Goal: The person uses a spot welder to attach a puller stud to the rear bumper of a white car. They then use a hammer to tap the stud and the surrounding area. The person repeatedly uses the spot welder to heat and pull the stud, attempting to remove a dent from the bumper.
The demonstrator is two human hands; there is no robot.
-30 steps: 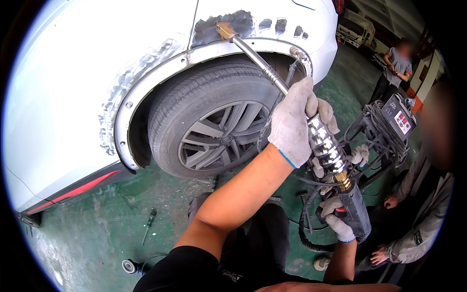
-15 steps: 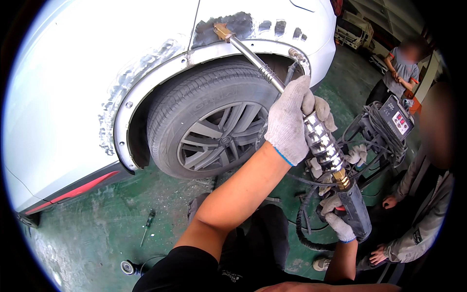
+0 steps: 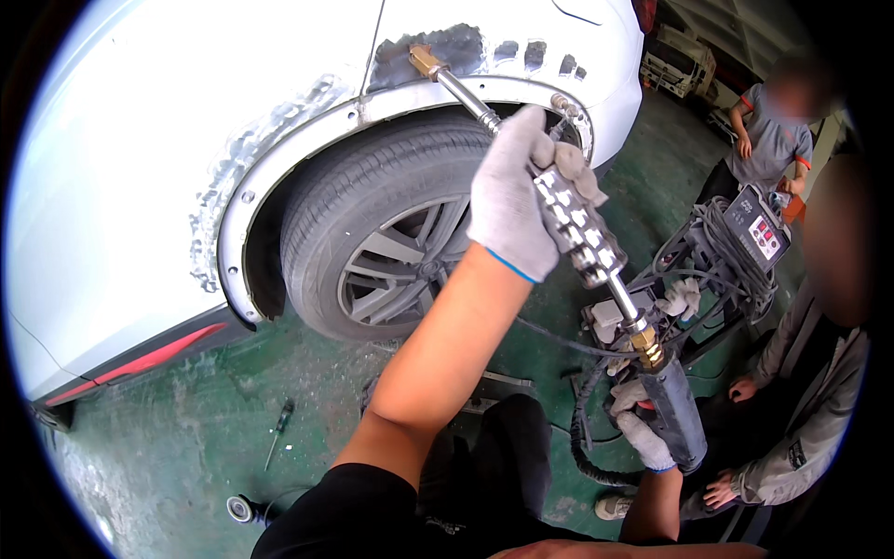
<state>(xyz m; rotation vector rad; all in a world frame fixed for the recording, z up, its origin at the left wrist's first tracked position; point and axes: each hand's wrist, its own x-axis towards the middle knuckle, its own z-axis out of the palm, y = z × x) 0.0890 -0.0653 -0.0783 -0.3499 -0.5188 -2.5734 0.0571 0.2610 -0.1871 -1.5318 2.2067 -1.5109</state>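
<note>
I hold a slide-hammer dent puller with a dark pistol-style handle (image 3: 678, 415) and a long steel shaft (image 3: 466, 98). Its brass tip (image 3: 426, 61) rests against the bare, blackened patch (image 3: 456, 47) above the wheel arch of a white car (image 3: 186, 102). My gloved left hand (image 3: 515, 200) is wrapped round the chromed, knurled sliding weight (image 3: 579, 228), partway up the shaft. Bare shaft shows between that weight and the brass collar (image 3: 646, 345) at the handle. Lower right, my gloved right hand (image 3: 641, 430) grips the handle beside a red trigger, fingers partly hidden.
A tyre (image 3: 326, 242) sits under the arch. To the right stands a welding machine (image 3: 756, 228) with coiled cables; a thick black hose (image 3: 585, 429) trails by the handle. Two people are close on the right. A screwdriver (image 3: 279, 429) and a round sander-like tool (image 3: 242, 509) lie on the green floor.
My left hand has slid the weight up and left along the shaft, away from the handle. The brass tip stays on the panel; my right hand has barely shifted.
</note>
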